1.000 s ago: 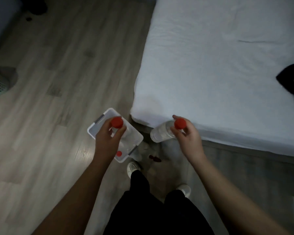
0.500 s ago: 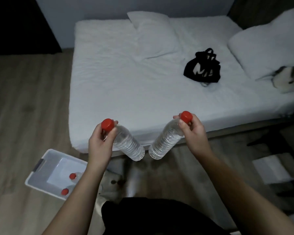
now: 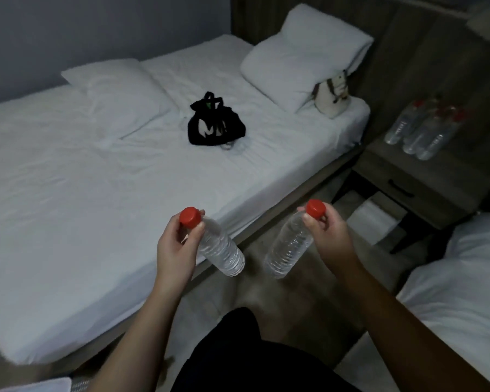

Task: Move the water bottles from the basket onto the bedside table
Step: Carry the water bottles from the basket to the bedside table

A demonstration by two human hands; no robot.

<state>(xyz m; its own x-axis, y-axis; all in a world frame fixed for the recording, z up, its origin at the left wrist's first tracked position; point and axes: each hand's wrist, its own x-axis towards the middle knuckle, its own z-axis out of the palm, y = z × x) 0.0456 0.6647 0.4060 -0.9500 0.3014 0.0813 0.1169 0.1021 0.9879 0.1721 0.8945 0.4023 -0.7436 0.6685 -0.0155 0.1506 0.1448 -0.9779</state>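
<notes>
the left hand (image 3: 176, 250) gripped the first water bottle (image 3: 221, 250) by its neck, fingers (image 3: 196, 232) and thumb curled round it just under the red cap (image 3: 189, 217). the bottle hung tilted, its base pointing down and inward. the right hand (image 3: 327, 233) held the second water bottle (image 3: 289, 247) the same way, its fingers (image 3: 313, 222) pinched round the neck below the other red cap (image 3: 315, 208), and the body slanted down toward the first. the two bases were near each other but apart, over the floor (image 3: 266, 295).

both carried bottles were well apart from the bedside table (image 3: 393, 171), on its near side, and touched nothing but the hands. on that table's surface stood a cluster of clear red-capped bottles (image 3: 422, 128), close together toward its back; blur made their count hard to tell. the table's front showed a drawer with a dark handle (image 3: 400, 188).

just beside the table lay a white-sheeted bed (image 3: 96, 179). at the bed corner closest to the table sat a small pale bag (image 3: 333, 97) against a white pillow (image 3: 303, 58). farther from the table, mid-bed, lay a black bag (image 3: 214, 125), and farthest from it a second pillow (image 3: 119, 91). on the table's other side showed the corner of another white bed (image 3: 464, 278).
</notes>
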